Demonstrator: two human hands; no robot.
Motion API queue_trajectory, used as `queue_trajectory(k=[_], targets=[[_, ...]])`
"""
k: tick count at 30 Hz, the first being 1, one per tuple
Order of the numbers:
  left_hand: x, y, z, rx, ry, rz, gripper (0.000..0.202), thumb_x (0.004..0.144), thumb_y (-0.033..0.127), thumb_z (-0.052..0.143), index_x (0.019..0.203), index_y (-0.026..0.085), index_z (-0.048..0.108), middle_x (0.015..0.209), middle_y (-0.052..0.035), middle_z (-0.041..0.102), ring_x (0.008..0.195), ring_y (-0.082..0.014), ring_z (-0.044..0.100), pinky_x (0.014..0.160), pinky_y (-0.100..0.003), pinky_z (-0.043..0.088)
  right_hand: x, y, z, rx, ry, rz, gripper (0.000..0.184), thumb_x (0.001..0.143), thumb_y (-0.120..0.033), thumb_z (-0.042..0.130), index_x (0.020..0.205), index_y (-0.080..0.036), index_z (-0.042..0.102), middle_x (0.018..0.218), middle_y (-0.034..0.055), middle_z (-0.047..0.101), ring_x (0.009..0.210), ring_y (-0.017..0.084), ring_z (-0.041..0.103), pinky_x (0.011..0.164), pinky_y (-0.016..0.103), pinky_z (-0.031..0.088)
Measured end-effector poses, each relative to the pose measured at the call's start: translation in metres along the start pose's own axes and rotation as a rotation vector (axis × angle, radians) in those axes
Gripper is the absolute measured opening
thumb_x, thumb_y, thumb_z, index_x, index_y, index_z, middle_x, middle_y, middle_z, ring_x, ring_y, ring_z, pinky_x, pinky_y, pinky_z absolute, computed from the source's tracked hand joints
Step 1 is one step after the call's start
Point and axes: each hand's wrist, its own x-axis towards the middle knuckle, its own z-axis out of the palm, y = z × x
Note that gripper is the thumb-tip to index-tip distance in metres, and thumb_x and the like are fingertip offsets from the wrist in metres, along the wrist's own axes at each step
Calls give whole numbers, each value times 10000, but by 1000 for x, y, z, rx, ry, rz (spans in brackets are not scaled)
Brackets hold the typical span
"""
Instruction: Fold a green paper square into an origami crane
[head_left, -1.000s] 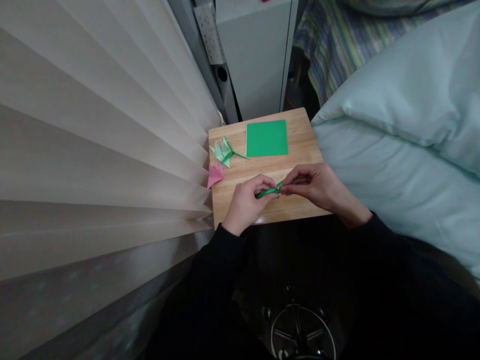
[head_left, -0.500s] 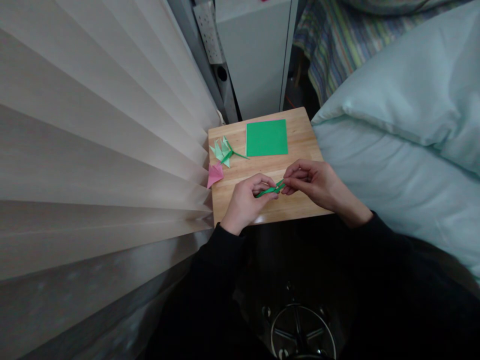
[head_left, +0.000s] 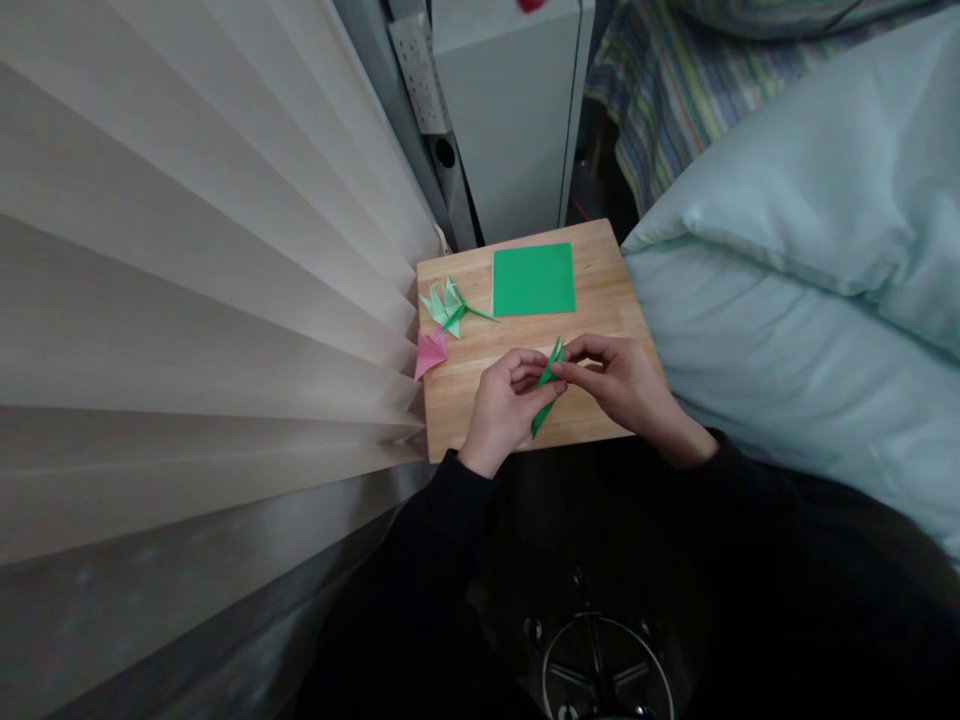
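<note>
A narrow folded piece of green origami paper (head_left: 545,408) is held between both hands above the small wooden table. It stands at a steep slant, its split, pointed end upward. My left hand (head_left: 511,402) pinches it around the middle with thumb and fingers. My right hand (head_left: 619,385) is closed on its upper part, thumb and forefinger together near the split tips. Part of the folded paper is hidden behind the fingers. Beyond the hands lies a flat stack of square green paper (head_left: 533,279).
At the table's left edge are a green paper flower with a stem (head_left: 448,307) and a pink folded paper flower (head_left: 430,353). The wooden table (head_left: 465,415) stands between a pleated curtain (head_left: 225,300) and a pale bed quilt (head_left: 750,300). A white cabinet (head_left: 510,130) is behind it.
The folded green paper has turned from lying nearly level to a steep slant, with its split end up. My right hand has moved slightly left and down, closer to my left hand.
</note>
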Motion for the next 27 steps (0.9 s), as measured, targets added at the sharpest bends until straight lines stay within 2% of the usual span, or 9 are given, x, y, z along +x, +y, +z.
queue_trajectory(k=[4, 8, 11, 17, 22, 27], targets=[[-1, 8, -1, 146, 47, 68, 157, 820, 311, 775, 859, 176, 706, 884, -44, 747, 845, -160, 700, 755, -280, 549, 0, -2, -6, -33, -43, -8, 354, 769, -533, 818, 773, -194, 714, 763, 27, 717, 727, 178, 640, 682, 322, 522], [1, 8, -3, 200, 44, 98, 133, 801, 287, 787, 863, 182, 734, 867, -40, 761, 790, -158, 694, 733, -285, 544, -1, -3, -8, -133, -119, -27, 345, 827, -530, 767, 786, -192, 710, 752, 26, 716, 709, 174, 636, 694, 330, 509], [1, 6, -4, 178, 44, 105, 109, 795, 268, 783, 844, 182, 737, 827, -31, 755, 761, -152, 687, 741, -288, 546, -3, -5, -7, -224, -122, -74, 324, 863, -503, 735, 774, -193, 713, 758, 35, 722, 732, 186, 647, 715, 344, 515], [0, 7, -3, 81, 46, 64, 112, 810, 277, 762, 817, 172, 723, 716, 1, 691, 604, -98, 586, 610, -243, 491, -4, -8, -1, -242, -27, -74, 242, 844, -423, 760, 762, -200, 714, 772, 42, 733, 747, 203, 672, 723, 364, 543], [0, 6, -2, 6, 66, 36, 181, 789, 320, 792, 826, 175, 691, 749, 4, 688, 635, -103, 621, 648, -251, 538, -7, -11, 4, -223, -11, -77, 160, 867, -343, 717, 797, -200, 691, 781, 38, 725, 744, 193, 661, 677, 335, 532], [-1, 6, -1, 21, 63, 94, 196, 786, 321, 804, 867, 183, 689, 799, -3, 705, 669, -111, 647, 684, -261, 556, -9, -17, 3, -231, -25, -104, 127, 877, -288, 689, 785, -203, 670, 774, 35, 706, 750, 187, 647, 686, 323, 519]])
